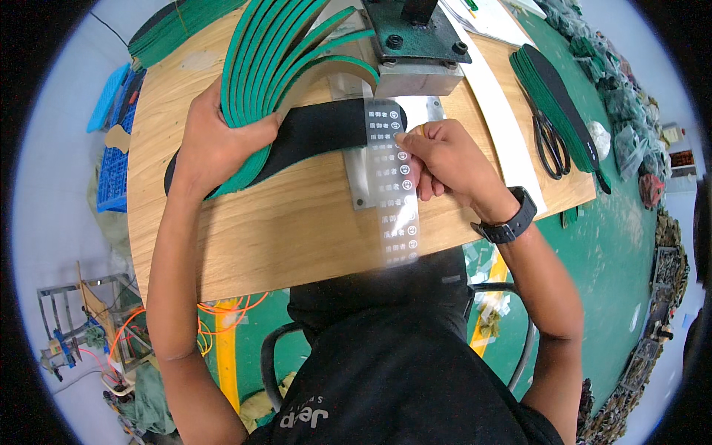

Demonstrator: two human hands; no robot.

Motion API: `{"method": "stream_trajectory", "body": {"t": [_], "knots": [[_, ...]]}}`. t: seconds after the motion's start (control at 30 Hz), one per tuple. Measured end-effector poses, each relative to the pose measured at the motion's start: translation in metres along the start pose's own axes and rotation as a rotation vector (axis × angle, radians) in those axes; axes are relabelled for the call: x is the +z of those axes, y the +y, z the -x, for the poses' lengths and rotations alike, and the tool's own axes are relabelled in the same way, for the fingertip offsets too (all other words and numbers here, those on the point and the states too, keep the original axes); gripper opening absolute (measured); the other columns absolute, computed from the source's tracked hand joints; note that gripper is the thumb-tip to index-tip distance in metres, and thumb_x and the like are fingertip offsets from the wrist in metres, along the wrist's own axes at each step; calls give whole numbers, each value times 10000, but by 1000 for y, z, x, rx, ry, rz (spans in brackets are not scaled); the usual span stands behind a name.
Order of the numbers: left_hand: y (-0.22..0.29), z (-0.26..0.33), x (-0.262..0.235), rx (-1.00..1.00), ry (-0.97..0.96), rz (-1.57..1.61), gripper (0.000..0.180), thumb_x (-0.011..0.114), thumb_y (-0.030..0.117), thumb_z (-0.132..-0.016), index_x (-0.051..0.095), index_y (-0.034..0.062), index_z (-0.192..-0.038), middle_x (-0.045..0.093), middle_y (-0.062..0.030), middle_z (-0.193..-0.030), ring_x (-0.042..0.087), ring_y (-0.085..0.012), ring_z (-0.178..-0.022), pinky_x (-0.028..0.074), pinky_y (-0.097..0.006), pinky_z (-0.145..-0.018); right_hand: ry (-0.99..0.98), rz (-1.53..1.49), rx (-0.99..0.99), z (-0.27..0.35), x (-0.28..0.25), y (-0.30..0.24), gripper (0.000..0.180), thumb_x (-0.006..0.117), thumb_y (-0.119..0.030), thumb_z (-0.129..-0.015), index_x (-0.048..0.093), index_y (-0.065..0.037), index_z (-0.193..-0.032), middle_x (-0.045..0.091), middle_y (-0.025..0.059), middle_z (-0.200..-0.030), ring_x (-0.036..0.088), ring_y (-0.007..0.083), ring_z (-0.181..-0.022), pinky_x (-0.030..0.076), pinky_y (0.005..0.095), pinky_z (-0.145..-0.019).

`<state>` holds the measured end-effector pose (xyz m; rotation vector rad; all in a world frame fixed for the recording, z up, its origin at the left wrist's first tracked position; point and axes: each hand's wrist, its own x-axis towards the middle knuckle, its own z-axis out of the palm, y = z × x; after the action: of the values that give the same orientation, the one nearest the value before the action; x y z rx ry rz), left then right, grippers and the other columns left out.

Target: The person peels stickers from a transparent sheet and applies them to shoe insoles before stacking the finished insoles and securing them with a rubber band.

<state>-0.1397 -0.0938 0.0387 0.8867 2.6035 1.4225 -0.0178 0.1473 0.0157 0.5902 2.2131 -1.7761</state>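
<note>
My left hand (pixel 219 141) grips a bent stack of green-edged insoles (pixel 256 59), fingers behind it and thumb across the front. Their upper ends fan apart toward the press. Beneath, a black insole (pixel 315 133) lies flat on the table, one end on a metal plate (pixel 361 189). A clear strip of white printed transfer labels (pixel 398 215) crosses that end and hangs over the table's near edge. My right hand (pixel 449 159) pinches the strip's right edge between thumb and fingers. Just beyond it stands the press's metal block (pixel 415 80) under a dark plate (pixel 419 37).
Right of the press, a long white strip (pixel 508 126) runs along the wooden table (pixel 274 245). Black-handled scissors (pixel 550 144) lie beside another insole stack (pixel 552 93). More insoles (pixel 178 33) are piled at the far left, near a blue basket (pixel 113 174). Bagged goods (pixel 627 111) line the right wall.
</note>
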Motion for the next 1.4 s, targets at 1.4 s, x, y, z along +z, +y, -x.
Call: {"method": "stream_trajectory", "body": {"t": [1.4], "knots": [[-6, 0, 1, 65, 35, -10, 375, 722, 213, -675, 613, 4, -967, 631, -67, -807, 558, -131, -701, 475, -285, -693, -19, 58, -20, -1, 2, -1, 331, 551, -201, -919, 589, -2, -657, 590, 65, -509, 513, 88, -339, 341, 169, -297]]}}
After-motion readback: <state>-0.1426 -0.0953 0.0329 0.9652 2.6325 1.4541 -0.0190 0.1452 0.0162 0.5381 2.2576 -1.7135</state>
